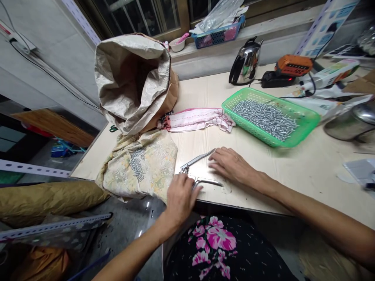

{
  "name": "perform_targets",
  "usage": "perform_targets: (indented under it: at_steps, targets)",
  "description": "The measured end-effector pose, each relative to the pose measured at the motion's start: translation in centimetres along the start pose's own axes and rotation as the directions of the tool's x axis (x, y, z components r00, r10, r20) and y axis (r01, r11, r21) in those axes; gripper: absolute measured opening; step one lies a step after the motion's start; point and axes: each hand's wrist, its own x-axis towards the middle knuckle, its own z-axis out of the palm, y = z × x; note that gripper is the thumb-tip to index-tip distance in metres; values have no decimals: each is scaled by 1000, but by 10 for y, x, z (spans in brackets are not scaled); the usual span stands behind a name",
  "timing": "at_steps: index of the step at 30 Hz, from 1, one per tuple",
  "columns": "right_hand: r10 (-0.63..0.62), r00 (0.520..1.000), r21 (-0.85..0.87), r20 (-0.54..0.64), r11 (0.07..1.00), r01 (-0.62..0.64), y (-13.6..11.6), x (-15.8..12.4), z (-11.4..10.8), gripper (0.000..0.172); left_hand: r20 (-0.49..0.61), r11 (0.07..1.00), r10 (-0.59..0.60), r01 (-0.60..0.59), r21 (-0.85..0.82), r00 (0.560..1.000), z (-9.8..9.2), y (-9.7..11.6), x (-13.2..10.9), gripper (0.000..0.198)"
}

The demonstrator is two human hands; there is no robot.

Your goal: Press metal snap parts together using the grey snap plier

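Observation:
On the table near its front edge lies a metal tool [197,159] with two thin arms spread in a V, small dark ridged parts showing between them. Over its left end, my left hand [181,195] curls its fingers, with the thumb beside the lower arm; the fingertips are hidden. My right hand [231,166] reaches in from the right, fingers stretched and apart at the tip of the upper arm, holding nothing. Left of my left hand, a small pile of screws [137,164] rests on a patterned cloth [159,152].
A green plastic basket [307,127] holds many screws. Behind the cloth stands a large open sack [114,78]; a pink and white towel [199,119] lies beside it. At the back are a metal kettle [249,60] and an orange battery [293,64] on a charger.

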Motion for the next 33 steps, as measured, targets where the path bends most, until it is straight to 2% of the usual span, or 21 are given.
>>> perform_targets:
  at_steps: [3,4,7,9,10,12,14,16,17,18,19,20,21,23,24,25,26,28,30,32,33]
  targets:
    - [-66,992,129,110,990,52,-20,-20,9,17,192,973,-210,186,133,959,-15,-24,10,31]
    - [-70,989,134,131,990,53,-24,-24,13,15,287,965,-257,227,134,923,-18,-30,16,33]
    - [-51,990,77,132,996,41,-31,-26,25,8,541,940,-332,321,119,773,-24,-39,39,32]
    - [-35,993,35,117,999,31,-32,-24,30,10,616,933,-349,327,153,707,-26,-40,49,25]
    - [-23,994,17,107,1000,21,-32,-23,32,11,625,935,-350,305,182,698,-27,-41,52,21]
    - [4,996,-8,84,1000,-3,-30,-22,33,11,595,935,-352,239,262,722,-29,-43,53,16]
    - [29,997,-20,68,999,-28,-28,-22,33,10,540,926,-343,181,332,768,-35,-46,55,17]
    - [38,998,-18,57,999,-37,-26,-21,34,8,472,938,-297,161,307,830,-47,-43,63,18]
    - [39,998,-14,54,999,-39,-25,-21,34,8,424,960,-238,146,237,874,-56,-37,71,19]
    - [40,998,-10,50,999,-39,-24,-21,34,8,343,984,-152,111,136,927,-66,-28,80,21]
    - [37,998,-3,44,999,-37,-24,-21,34,8,218,999,-52,48,26,975,-79,-17,90,23]
    - [31,999,7,37,999,-32,-23,-21,34,8,47,996,48,-45,-75,998,-92,-4,101,24]
    - [26,999,19,29,999,-26,-23,-21,34,8,-146,982,123,-142,-124,982,-106,8,112,26]
    - [20,1000,38,23,999,-21,-22,-22,34,9,-407,961,201,-261,-96,891,-128,24,130,37]
    - [19,999,41,27,999,-21,-21,-22,34,9,-468,958,227,-282,-50,854,-136,25,138,39]
    - [21,999,38,33,999,-23,-21,-23,35,10,-483,959,246,-283,-4,841,-139,21,144,37]
    - [22,999,31,33,999,-23,-21,-24,35,11,-466,964,250,-265,35,849,-140,10,148,33]
    - [9,1000,17,3,1000,-9,-20,-25,38,12,-367,982,187,-166,89,911,-132,-27,152,28]
    - [-22,998,16,-58,1000,23,-18,-26,43,12,-248,990,8,28,141,969,-117,-77,147,28]
    - [-45,994,25,-97,999,48,-16,-27,48,13,-150,947,-213,242,211,966,-102,-126,137,28]
    - [-53,993,31,-107,998,56,-16,-27,50,13,-86,919,-291,304,253,953,-94,-146,131,28]
